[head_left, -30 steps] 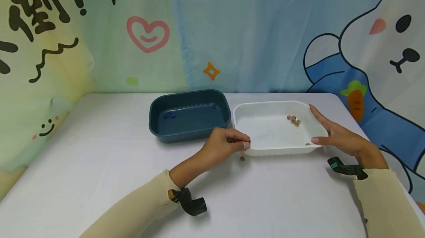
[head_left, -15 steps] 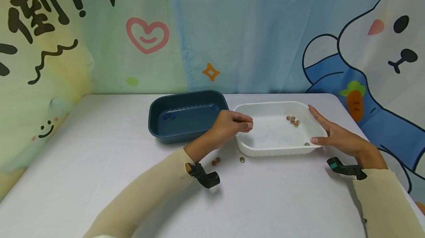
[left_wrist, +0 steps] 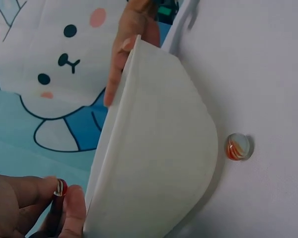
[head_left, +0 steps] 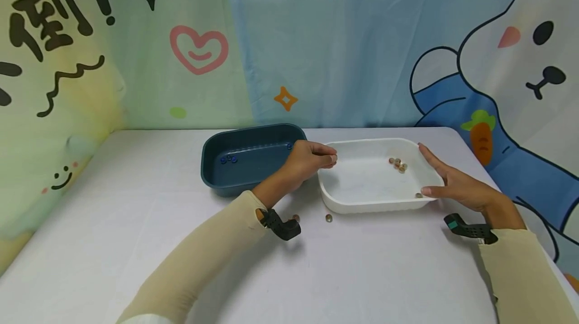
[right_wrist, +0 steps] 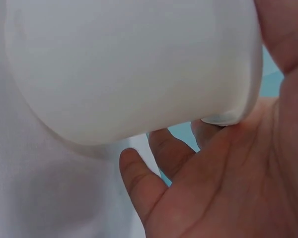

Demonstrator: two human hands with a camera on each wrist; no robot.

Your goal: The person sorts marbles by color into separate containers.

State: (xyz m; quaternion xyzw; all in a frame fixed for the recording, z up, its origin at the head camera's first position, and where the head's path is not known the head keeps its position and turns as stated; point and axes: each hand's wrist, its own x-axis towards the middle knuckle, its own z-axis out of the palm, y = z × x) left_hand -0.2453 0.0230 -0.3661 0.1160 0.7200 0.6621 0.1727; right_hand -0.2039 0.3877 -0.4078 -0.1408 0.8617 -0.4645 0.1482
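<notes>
My left hand [head_left: 307, 160] is over the left end of the white tray [head_left: 371, 206]. In the left wrist view its thumb and fingertips pinch a red-and-white glass marble [left_wrist: 61, 187] beside the tray's rim. The right hand [head_left: 466, 193] holds the tray's right end. Its thumb lies over the front corner of the rim and the other fingers spread along the outside. Several amber marbles [head_left: 398, 165] are grouped in the tray, and a single marble [head_left: 418, 195] lies by the right thumb.
Left of the white tray stands a dark blue tray [head_left: 237, 189] with several blue marbles [head_left: 228, 158] in it. An orange-swirled marble [left_wrist: 237, 147] lies on the white table in front of the white tray. Another marble [head_left: 296, 217] is partly hidden by the left wrist camera.
My left hand has risen from the white tray's front left corner and drawn back along its left end. The table marbles it covered have come into sight. The right hand holds still.
</notes>
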